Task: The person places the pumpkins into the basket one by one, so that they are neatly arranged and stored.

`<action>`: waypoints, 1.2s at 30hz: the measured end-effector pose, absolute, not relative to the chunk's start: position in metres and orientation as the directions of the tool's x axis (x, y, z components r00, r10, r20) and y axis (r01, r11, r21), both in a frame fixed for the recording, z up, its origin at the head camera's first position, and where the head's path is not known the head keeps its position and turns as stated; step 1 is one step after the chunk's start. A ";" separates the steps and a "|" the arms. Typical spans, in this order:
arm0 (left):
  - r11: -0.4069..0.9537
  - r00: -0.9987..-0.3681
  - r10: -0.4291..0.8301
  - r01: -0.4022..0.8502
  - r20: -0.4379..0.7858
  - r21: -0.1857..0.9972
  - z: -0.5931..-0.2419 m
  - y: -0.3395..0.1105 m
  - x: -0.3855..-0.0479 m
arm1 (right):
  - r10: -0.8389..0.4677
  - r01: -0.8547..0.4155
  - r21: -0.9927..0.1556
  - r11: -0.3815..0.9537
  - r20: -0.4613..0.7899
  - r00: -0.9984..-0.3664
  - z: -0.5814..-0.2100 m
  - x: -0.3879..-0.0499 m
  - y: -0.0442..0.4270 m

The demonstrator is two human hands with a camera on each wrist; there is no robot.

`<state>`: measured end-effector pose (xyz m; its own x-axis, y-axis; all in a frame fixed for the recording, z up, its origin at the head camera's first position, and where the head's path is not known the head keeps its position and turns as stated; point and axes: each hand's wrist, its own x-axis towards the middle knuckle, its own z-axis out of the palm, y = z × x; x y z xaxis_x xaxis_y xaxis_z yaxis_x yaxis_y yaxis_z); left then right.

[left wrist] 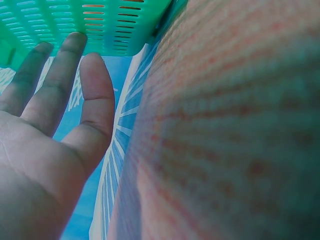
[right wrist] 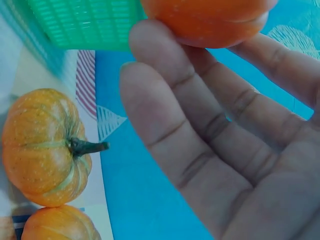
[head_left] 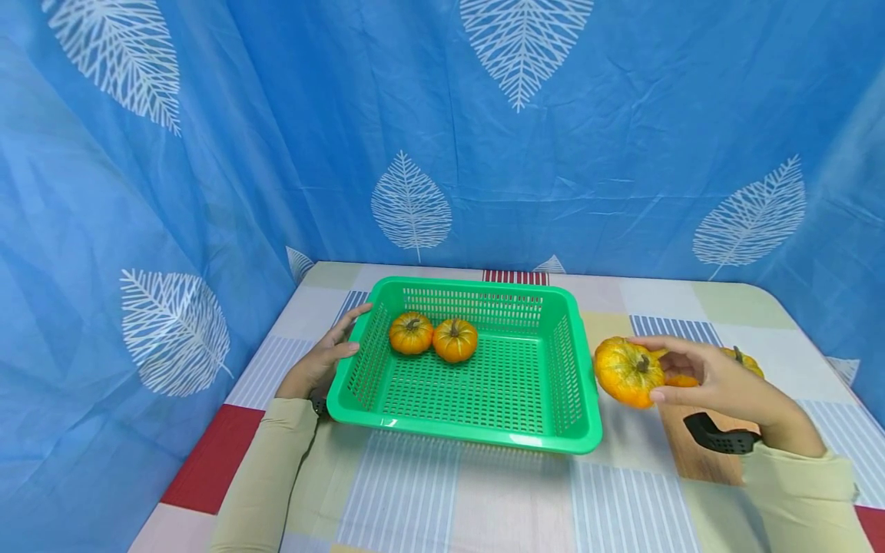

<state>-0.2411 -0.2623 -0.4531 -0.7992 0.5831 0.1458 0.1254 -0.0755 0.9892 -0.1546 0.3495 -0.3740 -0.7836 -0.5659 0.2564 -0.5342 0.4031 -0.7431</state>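
My right hand [head_left: 712,384] holds a small orange-yellow pumpkin [head_left: 628,372] between thumb and fingers, just outside the right wall of a green plastic basket [head_left: 459,440]. In the right wrist view, the underside of that held pumpkin [right wrist: 210,22] shows at the fingertips. My left hand [head_left: 325,357] is at the basket's left side, its fingers extended. Seen from the left wrist, those fingers [left wrist: 55,90] reach up to the slotted wall [left wrist: 100,30]. Inside the basket, two pumpkins, one [head_left: 411,333] at the left and another [head_left: 455,340], sit side by side near the back left.
Partly hidden behind my right hand are more pumpkins, one [head_left: 745,361] with its stem showing. The right wrist view shows a stemmed pumpkin [right wrist: 47,147] beside another [right wrist: 60,225]. A wooden board [head_left: 701,453] lies under my right forearm on the patchwork tablecloth [head_left: 512,491]. Blue curtains [head_left: 608,153] enclose the table.
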 end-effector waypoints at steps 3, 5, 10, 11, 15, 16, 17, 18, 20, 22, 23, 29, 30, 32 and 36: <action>-0.039 -0.811 0.569 0.139 0.136 0.990 -0.453 -0.263 -0.242 | -0.553 -0.537 -0.738 0.409 0.267 -0.789 -0.371 -0.155 0.345; -0.027 -0.815 0.563 0.146 0.136 0.989 -0.454 -0.264 -0.242 | -0.544 -0.534 -0.735 0.417 0.269 -0.795 -0.369 -0.154 0.343; -0.062 -0.801 0.579 0.143 0.153 0.988 -0.454 -0.263 -0.242 | -0.524 -0.531 -0.720 0.447 0.269 -0.808 -0.364 -0.155 0.337; -0.065 -0.799 0.580 0.146 0.156 0.987 -0.454 -0.263 -0.242 | -0.520 -0.529 -0.715 0.456 0.268 -0.811 -0.363 -0.155 0.336; -0.069 -0.800 0.579 0.147 0.159 0.987 -0.454 -0.263 -0.242 | -0.509 -0.520 -0.700 0.489 0.255 -0.822 -0.359 -0.157 0.331; -0.067 -0.800 0.578 0.149 0.160 0.987 -0.454 -0.263 -0.242 | -0.509 -0.522 -0.695 0.494 0.255 -0.822 -0.358 -0.158 0.329; -0.068 -0.802 0.576 0.146 0.159 0.987 -0.454 -0.263 -0.242 | -0.511 -0.525 -0.691 0.496 0.256 -0.820 -0.357 -0.159 0.328; -0.070 -0.803 0.575 0.142 0.156 0.987 -0.454 -0.263 -0.242 | -0.513 -0.527 -0.688 0.499 0.256 -0.820 -0.356 -0.159 0.326; -0.073 -0.806 0.571 0.136 0.153 0.988 -0.454 -0.263 -0.241 | -0.514 -0.533 -0.673 0.513 0.257 -0.818 -0.354 -0.161 0.323; -0.079 -0.808 0.569 0.129 0.151 0.988 -0.454 -0.262 -0.240 | -0.514 -0.538 -0.654 0.531 0.256 -0.818 -0.351 -0.163 0.319; -0.082 -0.809 0.568 0.123 0.148 0.989 -0.454 -0.262 -0.241 | -0.514 -0.539 -0.646 0.541 0.253 -0.819 -0.350 -0.164 0.318; -0.075 -0.810 0.568 0.124 0.145 0.989 -0.453 -0.261 -0.240 | -0.530 -0.546 -0.630 0.552 0.239 -0.813 -0.344 -0.167 0.308; -0.073 -0.810 0.569 0.124 0.144 0.990 -0.453 -0.261 -0.240 | -0.534 -0.546 -0.634 0.548 0.237 -0.812 -0.343 -0.168 0.306; -0.074 -0.810 0.569 0.122 0.142 0.990 -0.453 -0.261 -0.240 | -0.543 -0.549 -0.636 0.541 0.234 -0.806 -0.340 -0.170 0.304; -0.094 -0.801 0.581 0.107 0.142 0.990 -0.453 -0.261 -0.241 | -0.567 -0.563 -0.639 0.523 0.232 -0.790 -0.336 -0.176 0.300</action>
